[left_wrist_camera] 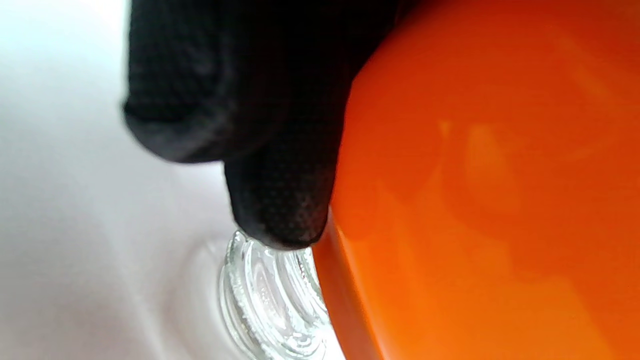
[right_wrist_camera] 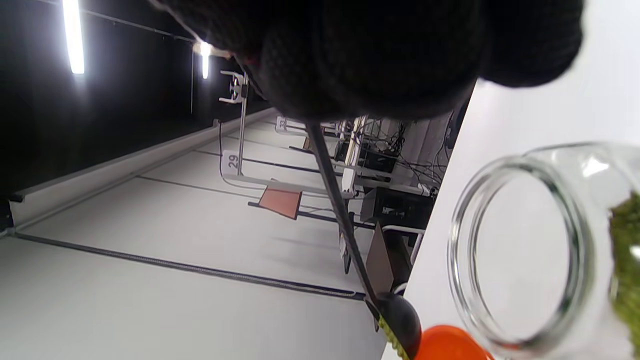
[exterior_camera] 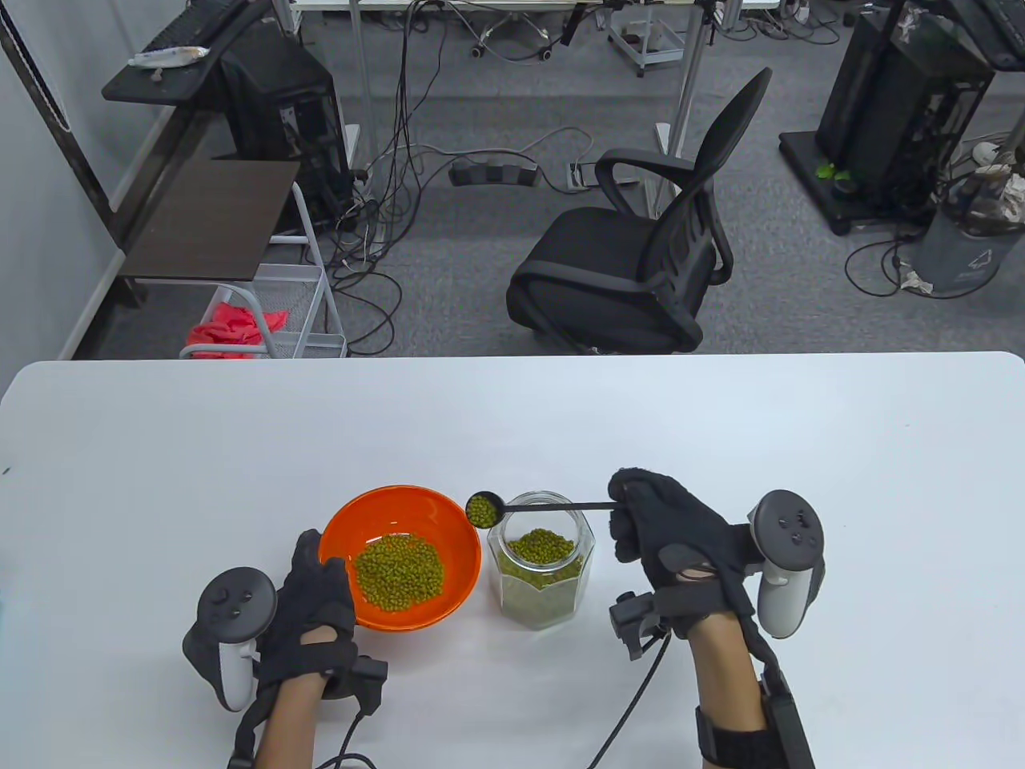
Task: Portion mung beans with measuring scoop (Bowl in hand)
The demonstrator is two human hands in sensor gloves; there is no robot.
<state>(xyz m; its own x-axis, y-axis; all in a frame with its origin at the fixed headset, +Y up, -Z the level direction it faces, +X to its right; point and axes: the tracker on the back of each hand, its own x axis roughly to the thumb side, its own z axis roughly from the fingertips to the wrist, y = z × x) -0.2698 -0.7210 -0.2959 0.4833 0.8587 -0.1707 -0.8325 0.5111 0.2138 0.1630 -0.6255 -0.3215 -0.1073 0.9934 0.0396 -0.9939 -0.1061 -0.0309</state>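
An orange bowl (exterior_camera: 456, 553) with a heap of mung beans (exterior_camera: 399, 570) is at the table's front middle. My left hand (exterior_camera: 316, 605) grips its near left rim; in the left wrist view a gloved finger (left_wrist_camera: 280, 200) lies against the bowl's outer wall (left_wrist_camera: 475, 200). To its right stands an open glass jar (exterior_camera: 540, 573) half full of mung beans. My right hand (exterior_camera: 653, 513) pinches the handle of a black measuring scoop (exterior_camera: 484, 509), full of beans, held level between the jar mouth and the bowl's rim. In the right wrist view the scoop (right_wrist_camera: 395, 315) sits above the bowl edge (right_wrist_camera: 450, 345).
The white table (exterior_camera: 512, 416) stretches far and wide around the bowl and jar. A black office chair (exterior_camera: 633, 240) stands beyond the far edge. A wire rack (exterior_camera: 272, 312) with red cloth is at the back left.
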